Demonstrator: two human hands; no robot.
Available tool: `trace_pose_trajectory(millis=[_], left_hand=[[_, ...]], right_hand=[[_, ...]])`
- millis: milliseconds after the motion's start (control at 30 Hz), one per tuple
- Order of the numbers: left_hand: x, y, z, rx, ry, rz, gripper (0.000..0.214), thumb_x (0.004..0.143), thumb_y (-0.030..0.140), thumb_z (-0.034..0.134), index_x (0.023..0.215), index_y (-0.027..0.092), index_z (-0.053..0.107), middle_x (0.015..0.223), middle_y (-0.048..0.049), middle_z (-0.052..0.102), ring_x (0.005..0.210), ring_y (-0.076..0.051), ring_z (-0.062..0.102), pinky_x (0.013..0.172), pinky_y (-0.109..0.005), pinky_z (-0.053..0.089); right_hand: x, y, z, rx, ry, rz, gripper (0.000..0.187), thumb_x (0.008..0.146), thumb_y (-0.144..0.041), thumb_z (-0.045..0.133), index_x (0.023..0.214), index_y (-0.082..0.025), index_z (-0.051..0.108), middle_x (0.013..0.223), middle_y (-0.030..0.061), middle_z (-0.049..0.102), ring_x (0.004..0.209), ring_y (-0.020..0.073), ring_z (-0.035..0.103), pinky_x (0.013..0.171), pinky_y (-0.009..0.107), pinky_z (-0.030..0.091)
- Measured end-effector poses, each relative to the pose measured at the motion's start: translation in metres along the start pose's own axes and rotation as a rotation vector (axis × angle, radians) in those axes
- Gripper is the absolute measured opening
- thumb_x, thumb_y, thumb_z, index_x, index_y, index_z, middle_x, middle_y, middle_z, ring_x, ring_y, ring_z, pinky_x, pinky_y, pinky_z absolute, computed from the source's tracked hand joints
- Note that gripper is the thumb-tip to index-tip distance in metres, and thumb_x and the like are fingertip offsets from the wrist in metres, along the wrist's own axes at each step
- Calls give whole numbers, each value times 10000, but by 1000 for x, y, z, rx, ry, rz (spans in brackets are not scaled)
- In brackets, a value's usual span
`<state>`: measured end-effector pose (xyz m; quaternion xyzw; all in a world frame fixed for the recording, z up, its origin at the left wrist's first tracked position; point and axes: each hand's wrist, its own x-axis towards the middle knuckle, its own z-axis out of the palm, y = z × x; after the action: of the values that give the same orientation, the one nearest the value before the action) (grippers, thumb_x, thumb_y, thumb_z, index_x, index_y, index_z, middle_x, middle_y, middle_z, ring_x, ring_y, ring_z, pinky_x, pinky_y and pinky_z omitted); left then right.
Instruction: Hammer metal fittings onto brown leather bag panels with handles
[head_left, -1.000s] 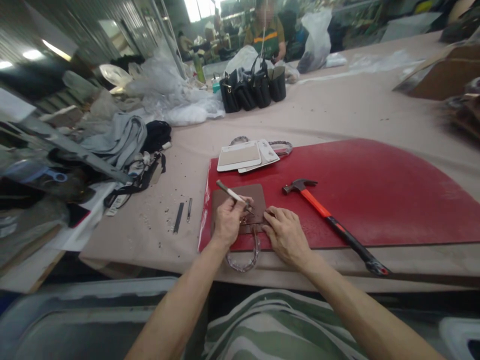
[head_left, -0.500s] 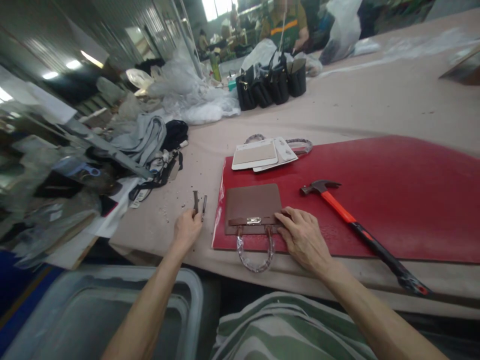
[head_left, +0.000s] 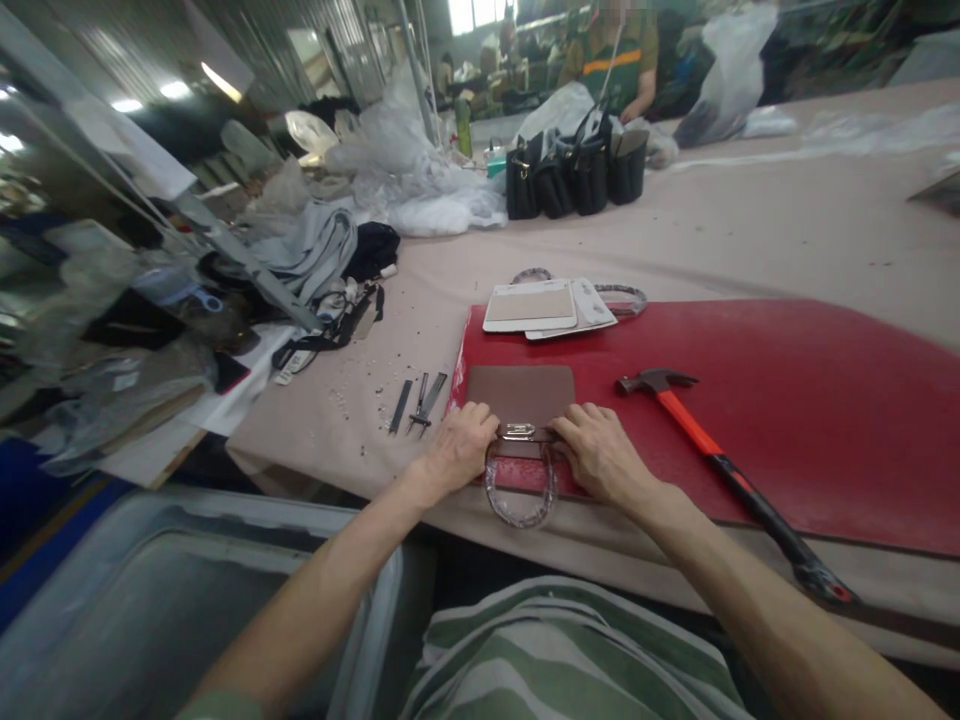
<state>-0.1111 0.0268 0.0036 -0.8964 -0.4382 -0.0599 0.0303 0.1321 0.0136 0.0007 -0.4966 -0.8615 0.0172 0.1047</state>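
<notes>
A brown handbag panel (head_left: 521, 390) with a silver clasp (head_left: 517, 431) lies on the red mat (head_left: 750, 400). Its plastic-wrapped handle (head_left: 517, 519) hangs toward me over the mat's near edge. My left hand (head_left: 463, 440) grips the panel's near left edge with bent fingers. At the near right edge, my right hand (head_left: 596, 445) has its fingers closed on the same panel. To the right rests a claw hammer (head_left: 690, 425) with an orange and black handle. Several slim metal punches (head_left: 427, 402) lie left of the mat.
White and beige panels (head_left: 532, 305) with wrapped handles lie at the mat's far edge. Black bags (head_left: 577, 175) stand farther back, near a co-worker (head_left: 615, 65). Plastic film and cloth (head_left: 315, 245) pile up at left. A grey bin (head_left: 225, 560) stands below the table's front edge.
My left hand has let go of a metal punch, left it beside the others, and moved right onto the panel's edge. My right hand stays at the panel. The camera view has shifted slightly.
</notes>
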Motion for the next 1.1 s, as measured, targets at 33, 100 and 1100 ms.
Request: trace_pose_trajectory(millis=[33,100,1100], left_hand=[[1,-1,0,46,-21,37,164,937,68,491,936,146,636,964,-118,640,919,-286,589,772,-402,506],[1,-5,2,96,-35,103,186,923,41,466,929,135,626,947,-126,633,886,-286,579,750,-405,507],[-34,14,43,-429,529,172,276,961,51,481,1144,158,658,1156,-139,708,1163,-244,662,1015,-452,597]], right_hand=[[2,1,-1,-11,-15,-38,206,959,-133,486,1015,-170,681,982,116,642,891,257,504,813,378,336],[4,3,-4,-28,-41,-120,223,938,-81,464,990,-155,668,967,122,631,863,249,493,812,369,342],[-40,32,17,256,309,-179,282,885,-27,461,958,-185,683,1037,111,681,913,242,546,800,388,462]])
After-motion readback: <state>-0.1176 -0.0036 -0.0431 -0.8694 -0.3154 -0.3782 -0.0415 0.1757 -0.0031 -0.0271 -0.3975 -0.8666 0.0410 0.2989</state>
